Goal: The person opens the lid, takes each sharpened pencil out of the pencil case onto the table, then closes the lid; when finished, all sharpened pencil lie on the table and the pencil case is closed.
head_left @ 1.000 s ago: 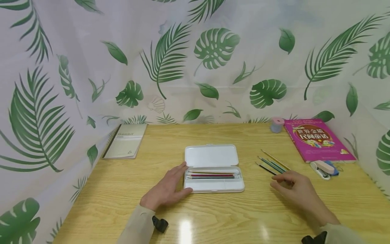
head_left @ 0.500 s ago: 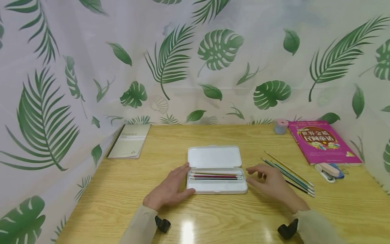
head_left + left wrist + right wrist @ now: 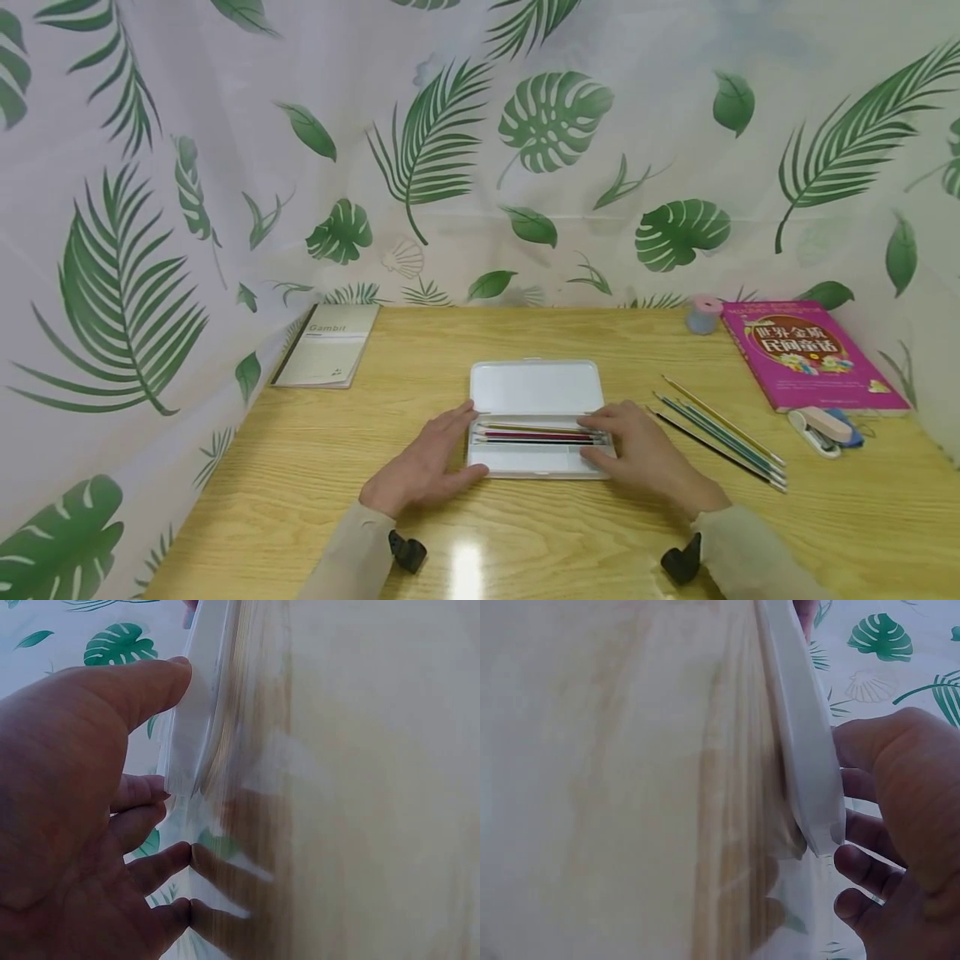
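**Open pencil case held at both ends, part filled**

Left to right across the wooden table: a pale notebook lies at the far left edge, well apart from the work. The left hand rests at the left end of the white pencil case, thumb along the near corner and fingers straight against the end wall; it braces the tray rather than closing round it. The case lies at the table's middle, lid flat open behind the tray. Inside, a small bundle of coloured pencils lies lengthwise; three or four can be told apart, but the exact count cannot be read. The right hand sits at the right end of the tray, thumb at the near corner and fingers laid over the rim by the pencil tips, loosely bent, with no pencil in its grasp as far as the views show. Just right of it, about five loose pencils lie side by side on the table, apart from the case. Beyond them: one small pink-topped pot, one magenta book, and one stapler.

Judged from this layout, the filling is partly done: some pencils are inside, the loose group remains outside, and the lid is not yet closed.
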Available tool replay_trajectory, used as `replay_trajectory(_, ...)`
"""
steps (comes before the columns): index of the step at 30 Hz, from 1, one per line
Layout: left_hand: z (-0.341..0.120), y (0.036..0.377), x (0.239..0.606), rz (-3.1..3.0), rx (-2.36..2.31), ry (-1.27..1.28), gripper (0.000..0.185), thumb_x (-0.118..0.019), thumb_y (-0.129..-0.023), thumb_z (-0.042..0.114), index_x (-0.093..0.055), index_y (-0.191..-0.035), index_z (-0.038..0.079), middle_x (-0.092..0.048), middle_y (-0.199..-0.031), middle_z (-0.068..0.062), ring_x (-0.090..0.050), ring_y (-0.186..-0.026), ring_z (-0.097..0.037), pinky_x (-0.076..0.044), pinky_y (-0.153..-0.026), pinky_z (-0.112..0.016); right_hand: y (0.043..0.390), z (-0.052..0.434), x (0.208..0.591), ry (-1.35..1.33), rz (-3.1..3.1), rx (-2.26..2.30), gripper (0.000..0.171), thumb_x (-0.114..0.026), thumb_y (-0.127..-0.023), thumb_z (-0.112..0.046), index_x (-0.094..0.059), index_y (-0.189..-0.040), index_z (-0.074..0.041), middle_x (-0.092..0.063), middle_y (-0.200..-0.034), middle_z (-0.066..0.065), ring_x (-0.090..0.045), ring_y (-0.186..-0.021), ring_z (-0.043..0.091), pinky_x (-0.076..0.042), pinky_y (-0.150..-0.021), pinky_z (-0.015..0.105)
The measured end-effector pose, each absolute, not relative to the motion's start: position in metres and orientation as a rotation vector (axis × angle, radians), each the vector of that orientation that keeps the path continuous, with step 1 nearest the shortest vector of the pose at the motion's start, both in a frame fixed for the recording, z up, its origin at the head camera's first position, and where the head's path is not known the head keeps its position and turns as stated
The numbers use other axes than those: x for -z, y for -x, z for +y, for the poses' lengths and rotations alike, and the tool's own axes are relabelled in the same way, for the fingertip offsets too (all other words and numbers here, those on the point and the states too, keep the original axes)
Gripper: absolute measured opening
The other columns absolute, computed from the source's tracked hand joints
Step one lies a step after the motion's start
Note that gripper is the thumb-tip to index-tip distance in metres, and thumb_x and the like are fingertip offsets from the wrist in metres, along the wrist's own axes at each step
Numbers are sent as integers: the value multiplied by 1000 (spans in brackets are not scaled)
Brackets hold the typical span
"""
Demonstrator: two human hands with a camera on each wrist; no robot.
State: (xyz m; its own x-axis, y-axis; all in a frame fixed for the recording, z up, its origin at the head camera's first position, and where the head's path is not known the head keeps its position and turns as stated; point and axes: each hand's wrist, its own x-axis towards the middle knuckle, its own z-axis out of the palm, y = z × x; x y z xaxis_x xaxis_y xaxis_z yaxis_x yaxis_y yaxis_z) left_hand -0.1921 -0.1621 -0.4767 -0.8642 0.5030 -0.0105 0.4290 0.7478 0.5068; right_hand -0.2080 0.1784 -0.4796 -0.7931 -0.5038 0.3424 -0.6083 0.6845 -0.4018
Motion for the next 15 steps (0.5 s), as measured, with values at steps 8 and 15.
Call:
replay_trajectory(8,-160,192,476,2805,-748,-747,81,-61,-96,48,-26,-158,9,-17,-165,-4,-21,-149,-28,-26,-119,-46,207,179,485,-933,-2677,-647,32,-75,-89,-20,-74,-117,-4,-64,-110,5,-52,-95,19,-50,-77,40)
replay_trajectory(15,-160,192,475,2802,-756,-739,81,-61,-96,48,-26,-158,9,-17,-165,-4,-21,-149,-28,-26,-119,-47,209,178,486,-965,-2638,-609,26,-71,-93,-15,-74,-114,-1,-61,-104,3,-51,-92,17,-49,-73,35)
